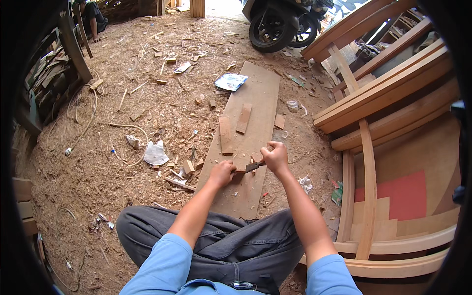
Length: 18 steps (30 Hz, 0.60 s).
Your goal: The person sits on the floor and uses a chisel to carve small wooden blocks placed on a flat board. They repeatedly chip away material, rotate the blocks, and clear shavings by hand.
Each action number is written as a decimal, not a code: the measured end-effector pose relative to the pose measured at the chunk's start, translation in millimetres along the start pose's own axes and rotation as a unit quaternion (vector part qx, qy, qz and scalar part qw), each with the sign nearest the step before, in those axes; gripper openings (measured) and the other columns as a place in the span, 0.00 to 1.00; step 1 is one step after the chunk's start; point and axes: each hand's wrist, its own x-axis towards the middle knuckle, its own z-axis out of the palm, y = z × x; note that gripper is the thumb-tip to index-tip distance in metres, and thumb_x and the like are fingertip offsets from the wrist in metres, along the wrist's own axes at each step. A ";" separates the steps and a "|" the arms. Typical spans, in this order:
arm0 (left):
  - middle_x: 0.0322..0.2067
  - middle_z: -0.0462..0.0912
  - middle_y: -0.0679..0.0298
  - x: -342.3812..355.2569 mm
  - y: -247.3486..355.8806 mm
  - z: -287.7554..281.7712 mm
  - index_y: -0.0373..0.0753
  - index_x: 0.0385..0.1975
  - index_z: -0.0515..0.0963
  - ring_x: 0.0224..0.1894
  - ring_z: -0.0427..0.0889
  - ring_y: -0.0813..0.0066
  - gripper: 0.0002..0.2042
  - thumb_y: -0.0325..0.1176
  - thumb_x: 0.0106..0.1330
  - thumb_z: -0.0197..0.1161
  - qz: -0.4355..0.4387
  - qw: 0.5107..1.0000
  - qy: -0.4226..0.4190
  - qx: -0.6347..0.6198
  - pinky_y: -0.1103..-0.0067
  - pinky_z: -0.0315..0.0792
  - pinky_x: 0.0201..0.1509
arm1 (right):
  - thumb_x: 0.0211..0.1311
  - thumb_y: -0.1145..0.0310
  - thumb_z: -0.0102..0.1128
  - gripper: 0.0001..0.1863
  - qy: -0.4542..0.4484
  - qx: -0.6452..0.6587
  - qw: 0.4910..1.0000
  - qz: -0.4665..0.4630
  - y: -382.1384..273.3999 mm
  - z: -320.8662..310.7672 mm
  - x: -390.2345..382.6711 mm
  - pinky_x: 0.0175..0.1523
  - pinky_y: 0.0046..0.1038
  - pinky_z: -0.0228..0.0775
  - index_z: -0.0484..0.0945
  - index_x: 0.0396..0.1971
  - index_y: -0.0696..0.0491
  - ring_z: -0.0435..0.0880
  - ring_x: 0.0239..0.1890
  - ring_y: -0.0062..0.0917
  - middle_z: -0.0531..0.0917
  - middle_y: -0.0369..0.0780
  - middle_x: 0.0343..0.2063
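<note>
I sit cross-legged at a long brown board lying on the ground. My left hand is closed around a small reddish-brown wood piece, low over the board's near part. In the fist of my right hand is a short tool with a dark, flat, blade-like head; its exact kind is unclear. The head lies by the end of the wood piece, but I cannot tell whether they touch. Beyond my hands, two flat wood strips rest on the board, with a blue-and-white packet farther up.
Wood shavings and offcuts cover the ground. A cable trails at the left, near a white scrap. Large wooden frames stand close on the right. A motorbike and a person are at the back.
</note>
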 end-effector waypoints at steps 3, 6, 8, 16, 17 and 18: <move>0.37 0.82 0.63 -0.3 -0.2 -0.7 0.43 0.34 0.86 0.47 0.82 0.60 0.06 0.35 0.60 0.68 0.006 1.000 0.009 -0.009 0.65 0.79 0.49 | 0.46 0.65 0.60 0.15 -0.008 -0.012 1.000 -0.017 3.3 1.9 4.5 0.23 0.33 0.68 0.74 0.13 0.62 0.77 0.13 0.29 0.75 0.48 0.09; 0.35 0.82 0.61 -0.5 0.3 -1.3 0.42 0.35 0.87 0.47 0.82 0.58 0.07 0.34 0.59 0.69 0.009 1.000 0.015 -0.018 0.65 0.78 0.48 | 0.47 0.65 0.60 0.15 -0.027 -0.008 1.000 -0.012 -3.2 2.1 5.6 0.23 0.33 0.69 0.74 0.13 0.62 0.78 0.13 0.29 0.76 0.47 0.09; 0.36 0.82 0.62 -0.3 0.5 -1.7 0.42 0.35 0.87 0.47 0.82 0.58 0.07 0.34 0.59 0.69 -0.001 1.000 0.011 -0.026 0.65 0.78 0.48 | 0.47 0.65 0.60 0.14 -0.041 0.038 0.998 0.009 -9.9 1.9 5.9 0.23 0.33 0.70 0.75 0.13 0.62 0.79 0.13 0.28 0.77 0.47 0.09; 0.36 0.82 0.62 -0.3 -1.0 0.3 0.43 0.35 0.87 0.47 0.82 0.59 0.07 0.34 0.59 0.69 0.004 1.000 0.002 -0.016 0.65 0.78 0.49 | 0.48 0.67 0.59 0.14 -0.041 -0.002 0.999 -0.017 -5.2 2.1 2.4 0.21 0.30 0.68 0.74 0.12 0.60 0.79 0.12 0.24 0.78 0.45 0.09; 0.36 0.82 0.62 -0.4 -1.2 0.9 0.43 0.35 0.87 0.47 0.82 0.59 0.06 0.34 0.59 0.69 0.001 1.000 0.003 -0.020 0.65 0.78 0.49 | 0.49 0.67 0.59 0.13 -0.057 -0.015 0.998 -0.003 -2.6 2.0 2.1 0.21 0.29 0.69 0.74 0.12 0.60 0.79 0.12 0.24 0.78 0.45 0.09; 0.36 0.82 0.63 -0.3 -1.5 1.4 0.43 0.34 0.87 0.47 0.82 0.59 0.06 0.34 0.59 0.69 0.001 1.000 0.005 -0.019 0.65 0.78 0.49 | 0.49 0.67 0.59 0.14 -0.045 -0.012 0.999 -0.027 -0.5 1.5 2.2 0.21 0.29 0.69 0.74 0.12 0.60 0.80 0.13 0.24 0.79 0.45 0.09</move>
